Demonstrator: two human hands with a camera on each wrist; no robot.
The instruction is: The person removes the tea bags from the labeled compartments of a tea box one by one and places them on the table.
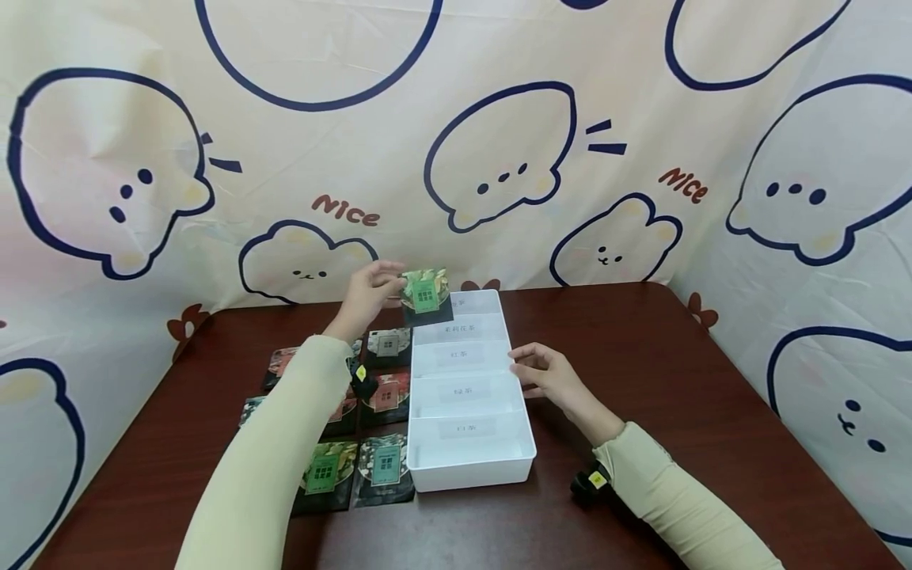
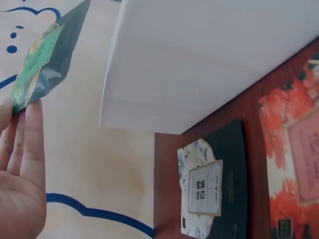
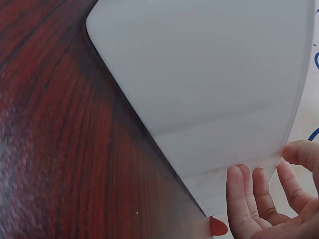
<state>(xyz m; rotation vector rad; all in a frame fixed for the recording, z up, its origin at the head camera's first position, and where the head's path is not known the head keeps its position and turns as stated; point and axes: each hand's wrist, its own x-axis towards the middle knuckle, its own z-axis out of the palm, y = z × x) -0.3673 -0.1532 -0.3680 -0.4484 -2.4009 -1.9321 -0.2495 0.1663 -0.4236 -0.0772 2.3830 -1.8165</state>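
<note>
My left hand (image 1: 370, 291) pinches a dark tea sachet (image 1: 426, 295) with a green label by its edge. The sachet is held up at the far left end of a long white divided box (image 1: 470, 467), overlapping its far compartment in the head view. In the left wrist view, the thumb and fingers (image 2: 34, 127) meet at the sachet's lower edge. My right hand (image 1: 545, 376) is at the box's right side, fingertips right at the rim and outer wall, fingers loosely bent. Paper labels (image 1: 463, 391) lie in the box's compartments.
More sachets lie flat in rows left of the box, among them a white-labelled one (image 1: 389, 346), a red one (image 1: 386, 396), a green one (image 1: 324, 477) and a teal-labelled one (image 1: 385, 469). My left forearm covers some. A printed curtain (image 1: 499, 253) hangs behind the brown table (image 1: 606, 332).
</note>
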